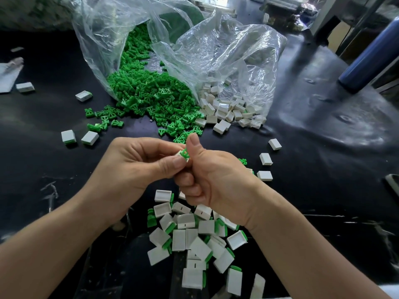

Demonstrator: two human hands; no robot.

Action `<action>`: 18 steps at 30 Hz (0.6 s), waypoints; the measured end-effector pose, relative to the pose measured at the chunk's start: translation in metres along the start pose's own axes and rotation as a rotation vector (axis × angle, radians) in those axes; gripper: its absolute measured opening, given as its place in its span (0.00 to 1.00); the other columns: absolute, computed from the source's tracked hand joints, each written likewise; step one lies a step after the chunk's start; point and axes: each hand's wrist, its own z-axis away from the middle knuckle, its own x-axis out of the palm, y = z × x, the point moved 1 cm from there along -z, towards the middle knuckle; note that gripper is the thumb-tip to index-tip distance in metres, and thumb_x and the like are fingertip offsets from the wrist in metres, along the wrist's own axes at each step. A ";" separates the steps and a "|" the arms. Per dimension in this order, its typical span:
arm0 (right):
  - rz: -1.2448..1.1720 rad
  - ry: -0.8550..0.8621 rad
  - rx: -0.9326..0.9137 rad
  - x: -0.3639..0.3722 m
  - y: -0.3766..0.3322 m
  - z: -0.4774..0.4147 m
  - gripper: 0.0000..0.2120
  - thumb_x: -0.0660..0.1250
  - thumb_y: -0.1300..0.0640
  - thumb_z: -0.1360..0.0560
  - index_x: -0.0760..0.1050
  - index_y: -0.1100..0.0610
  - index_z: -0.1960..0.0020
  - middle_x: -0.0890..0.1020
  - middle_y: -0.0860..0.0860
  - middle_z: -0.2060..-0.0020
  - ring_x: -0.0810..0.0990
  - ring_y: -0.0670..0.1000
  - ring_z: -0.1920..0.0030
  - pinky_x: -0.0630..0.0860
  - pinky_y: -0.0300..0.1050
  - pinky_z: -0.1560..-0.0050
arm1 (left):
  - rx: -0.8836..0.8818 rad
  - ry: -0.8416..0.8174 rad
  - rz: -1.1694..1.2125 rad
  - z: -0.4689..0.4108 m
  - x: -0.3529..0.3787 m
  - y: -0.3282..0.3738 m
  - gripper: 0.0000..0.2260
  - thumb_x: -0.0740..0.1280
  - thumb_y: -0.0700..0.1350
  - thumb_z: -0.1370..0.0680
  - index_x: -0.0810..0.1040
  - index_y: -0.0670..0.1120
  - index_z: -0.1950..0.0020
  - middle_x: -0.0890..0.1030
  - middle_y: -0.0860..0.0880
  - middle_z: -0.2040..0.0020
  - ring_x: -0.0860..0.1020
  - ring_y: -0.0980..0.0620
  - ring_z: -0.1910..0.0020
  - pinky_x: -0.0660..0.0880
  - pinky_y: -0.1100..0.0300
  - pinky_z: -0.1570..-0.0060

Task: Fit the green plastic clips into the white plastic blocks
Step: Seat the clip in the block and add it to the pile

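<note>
My left hand [138,162] pinches a small white block [180,155] between thumb and fingers above the black table. My right hand [207,175] holds a green clip [185,153] at the block's open side, with the thumb raised over it. The clip sits partly inside the block. A large heap of loose green clips [151,93] spills from a clear bag at the centre back. Loose white blocks [228,108] spill from a second clear bag to its right. Below my hands lies a pile of white blocks with green clips in them [194,238].
Single white blocks [89,138] lie scattered to the left and more white blocks [265,158] to the right of my hands. A dark blue cylinder [369,55] leans at the right edge. The black table sheet [313,137] is wrinkled at the right.
</note>
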 end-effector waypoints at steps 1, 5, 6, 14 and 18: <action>0.001 0.000 -0.005 0.001 0.000 0.000 0.19 0.55 0.39 0.36 0.71 0.55 0.62 0.66 0.46 0.77 0.61 0.43 0.76 0.58 0.33 0.77 | 0.000 0.002 0.004 0.000 0.000 0.000 0.14 0.70 0.42 0.39 0.83 0.37 0.57 0.81 0.42 0.71 0.79 0.49 0.72 0.77 0.61 0.67; 0.033 0.019 -0.029 0.003 0.000 0.002 0.20 0.54 0.39 0.35 0.68 0.55 0.57 0.65 0.46 0.76 0.59 0.43 0.75 0.57 0.33 0.76 | 0.019 -0.007 -0.027 0.002 -0.002 0.000 0.14 0.71 0.44 0.39 0.83 0.39 0.56 0.81 0.42 0.70 0.80 0.47 0.71 0.79 0.58 0.66; 0.045 0.028 -0.028 0.003 0.000 0.003 0.20 0.54 0.39 0.34 0.68 0.55 0.59 0.64 0.46 0.76 0.59 0.43 0.75 0.57 0.34 0.76 | 0.028 -0.015 -0.046 0.002 -0.002 0.000 0.14 0.71 0.44 0.38 0.83 0.40 0.56 0.81 0.42 0.70 0.80 0.47 0.70 0.79 0.58 0.65; 0.057 0.021 -0.035 0.005 0.002 0.003 0.20 0.52 0.38 0.30 0.68 0.55 0.60 0.63 0.45 0.76 0.58 0.43 0.74 0.56 0.35 0.74 | 0.047 -0.032 -0.078 0.004 -0.001 0.002 0.13 0.71 0.43 0.37 0.83 0.40 0.55 0.81 0.43 0.70 0.81 0.46 0.70 0.80 0.54 0.65; 0.073 0.019 -0.019 0.002 0.000 0.002 0.20 0.54 0.38 0.30 0.69 0.55 0.60 0.64 0.46 0.75 0.60 0.43 0.76 0.58 0.35 0.75 | 0.001 -0.014 -0.084 0.002 -0.003 0.001 0.12 0.76 0.39 0.39 0.85 0.45 0.56 0.82 0.42 0.67 0.81 0.47 0.68 0.81 0.54 0.62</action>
